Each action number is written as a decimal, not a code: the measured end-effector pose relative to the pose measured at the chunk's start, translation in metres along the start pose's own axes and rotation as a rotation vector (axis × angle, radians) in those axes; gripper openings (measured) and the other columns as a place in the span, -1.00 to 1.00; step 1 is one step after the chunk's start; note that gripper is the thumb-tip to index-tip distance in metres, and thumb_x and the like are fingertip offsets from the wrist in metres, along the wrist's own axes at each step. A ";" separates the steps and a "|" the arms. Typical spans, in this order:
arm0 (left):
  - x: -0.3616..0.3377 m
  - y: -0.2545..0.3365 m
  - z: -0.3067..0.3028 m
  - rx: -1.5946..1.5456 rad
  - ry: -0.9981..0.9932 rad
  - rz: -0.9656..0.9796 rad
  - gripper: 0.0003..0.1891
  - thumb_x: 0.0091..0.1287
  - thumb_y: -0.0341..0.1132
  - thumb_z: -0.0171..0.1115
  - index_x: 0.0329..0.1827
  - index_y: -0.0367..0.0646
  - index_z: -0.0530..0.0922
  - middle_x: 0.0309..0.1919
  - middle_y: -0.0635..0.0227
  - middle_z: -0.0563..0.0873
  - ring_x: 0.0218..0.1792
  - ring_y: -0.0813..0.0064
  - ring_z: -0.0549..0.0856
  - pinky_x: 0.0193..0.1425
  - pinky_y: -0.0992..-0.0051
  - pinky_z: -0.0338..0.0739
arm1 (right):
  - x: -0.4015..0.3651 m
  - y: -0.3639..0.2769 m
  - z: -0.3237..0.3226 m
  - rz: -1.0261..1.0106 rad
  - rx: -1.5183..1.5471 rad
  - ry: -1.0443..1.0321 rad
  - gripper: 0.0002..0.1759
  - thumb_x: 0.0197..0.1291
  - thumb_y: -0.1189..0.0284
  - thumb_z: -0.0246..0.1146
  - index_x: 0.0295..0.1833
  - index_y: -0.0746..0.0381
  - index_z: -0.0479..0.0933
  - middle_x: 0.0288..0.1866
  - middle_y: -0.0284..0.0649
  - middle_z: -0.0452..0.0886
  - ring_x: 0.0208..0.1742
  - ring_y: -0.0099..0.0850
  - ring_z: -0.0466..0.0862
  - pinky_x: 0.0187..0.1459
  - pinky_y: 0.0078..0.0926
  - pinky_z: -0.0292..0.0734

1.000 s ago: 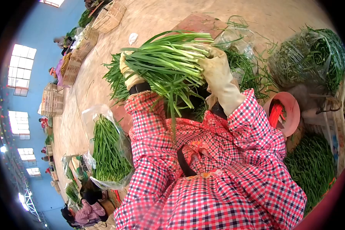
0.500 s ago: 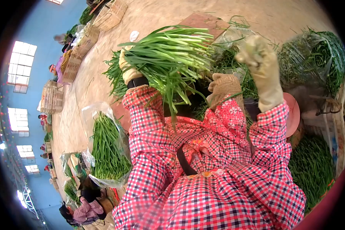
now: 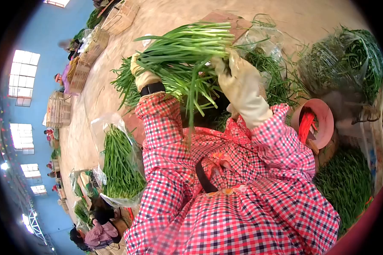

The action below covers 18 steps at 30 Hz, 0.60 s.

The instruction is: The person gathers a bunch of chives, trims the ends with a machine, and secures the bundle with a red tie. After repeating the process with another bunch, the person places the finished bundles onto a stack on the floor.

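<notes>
A large bunch of long green chives (image 3: 187,46) lies across my gloved left hand (image 3: 144,76), pale stalk ends to the right. The leaves hide most of that hand's fingers, which are closed round the bunch. At the pale ends, my gloved right hand (image 3: 242,83) has its fingers bent and pinched on the stalks. Some stalks hang down toward my lap. Below my hands, a darker gap is partly hidden by the bunch and my sleeves.
At left, cut chives (image 3: 121,165) lie in an open plastic bag. On the right are a pink round container (image 3: 321,123) with red strips, a plastic-wrapped heap of greens (image 3: 342,63) and more chives (image 3: 347,185). Crates (image 3: 57,110) and people line the blue wall.
My right hand has come down and left from its raised place to the stalk ends. The pink container with red strips now shows. The bunch in my left hand has shifted slightly.
</notes>
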<state>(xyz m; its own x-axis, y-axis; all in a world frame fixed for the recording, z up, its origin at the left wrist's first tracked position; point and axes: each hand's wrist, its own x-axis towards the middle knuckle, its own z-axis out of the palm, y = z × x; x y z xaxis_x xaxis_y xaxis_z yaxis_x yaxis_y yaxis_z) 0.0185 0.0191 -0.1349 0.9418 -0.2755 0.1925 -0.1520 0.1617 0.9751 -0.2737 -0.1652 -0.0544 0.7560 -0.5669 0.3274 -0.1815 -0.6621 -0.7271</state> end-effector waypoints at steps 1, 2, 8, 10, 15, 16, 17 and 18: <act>0.002 -0.003 -0.002 0.056 -0.005 0.018 -0.81 0.45 -0.39 0.01 -0.05 -0.24 0.56 -0.17 0.26 0.76 -0.33 0.45 0.70 -0.23 0.43 0.61 | 0.006 0.014 0.011 0.012 -0.007 0.019 -0.51 0.43 0.06 0.06 0.08 0.30 0.53 -0.36 -0.13 0.69 -0.38 -0.33 0.71 -0.36 -0.40 0.61; 0.005 -0.008 -0.006 0.112 -0.010 0.036 -0.80 0.46 -0.38 -0.01 -0.02 -0.24 0.56 -0.15 0.25 0.76 -0.30 0.45 0.71 -0.20 0.42 0.62 | 0.011 0.016 0.012 0.022 -0.013 0.037 -0.52 0.44 0.06 0.03 0.06 0.28 0.53 -0.49 -0.18 0.68 -0.47 -0.32 0.71 -0.43 -0.40 0.60; 0.003 0.030 0.022 -0.564 0.263 -0.369 -0.63 0.44 -0.11 -0.03 -0.07 -0.21 0.63 -0.04 0.10 0.73 -0.09 0.18 0.71 0.00 0.16 0.63 | 0.007 0.089 -0.030 -0.172 -0.137 0.311 -0.73 0.24 0.48 0.24 0.05 0.05 0.55 -0.24 -0.33 0.72 -0.31 -0.30 0.72 -0.23 -0.39 0.67; 0.015 0.019 0.013 -0.469 0.269 -0.278 -0.62 0.39 -0.06 0.01 -0.13 -0.18 0.64 -0.09 0.11 0.75 -0.14 0.14 0.72 -0.01 0.08 0.62 | -0.002 0.086 -0.046 -0.279 -0.338 0.324 -0.65 0.26 0.48 0.25 0.16 0.04 0.53 0.01 -0.28 0.67 -0.05 -0.29 0.66 0.01 -0.37 0.59; 0.028 0.021 0.014 -0.512 0.250 -0.259 -0.73 0.31 -0.12 0.08 -0.26 -0.13 0.62 -0.21 0.18 0.75 -0.27 0.17 0.69 -0.11 0.15 0.62 | 0.002 -0.004 -0.047 -0.693 -0.381 0.124 -0.35 0.08 0.46 0.36 0.35 0.06 0.42 0.30 -0.30 0.51 0.22 -0.27 0.49 0.13 -0.33 0.55; 0.024 0.030 0.022 -0.493 0.242 -0.280 -0.75 0.30 -0.14 0.10 -0.28 -0.11 0.61 -0.24 0.19 0.75 -0.30 0.18 0.68 -0.13 0.17 0.61 | 0.012 0.000 -0.030 -0.876 -0.408 0.179 -0.22 -0.02 0.51 0.36 0.40 0.00 0.36 0.28 -0.35 0.53 0.20 -0.28 0.49 0.00 -0.36 0.57; 0.017 0.042 0.031 -0.441 0.250 -0.297 -0.75 0.31 -0.14 0.09 -0.29 -0.11 0.60 -0.25 0.21 0.75 -0.30 0.19 0.68 -0.13 0.18 0.60 | 0.021 -0.001 -0.017 -0.974 -0.506 0.223 -0.28 0.00 0.51 0.29 0.38 0.02 0.38 0.19 -0.38 0.54 0.15 -0.33 0.50 -0.11 -0.43 0.55; 0.012 0.049 0.034 -0.390 0.257 -0.312 -0.76 0.31 -0.14 0.09 -0.30 -0.10 0.60 -0.26 0.23 0.75 -0.31 0.21 0.67 -0.14 0.20 0.59 | 0.028 -0.003 -0.007 -1.074 -0.604 0.269 -0.33 0.02 0.51 0.23 0.35 0.03 0.40 0.09 -0.41 0.56 0.09 -0.38 0.50 -0.22 -0.49 0.52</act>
<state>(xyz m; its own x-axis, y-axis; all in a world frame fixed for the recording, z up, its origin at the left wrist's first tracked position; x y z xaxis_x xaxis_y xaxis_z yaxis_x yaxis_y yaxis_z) 0.0124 -0.0085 -0.0808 0.9746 -0.1342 -0.1793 0.2216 0.4612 0.8592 -0.2566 -0.1824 -0.0392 0.5613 0.3600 0.7452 0.1318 -0.9278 0.3490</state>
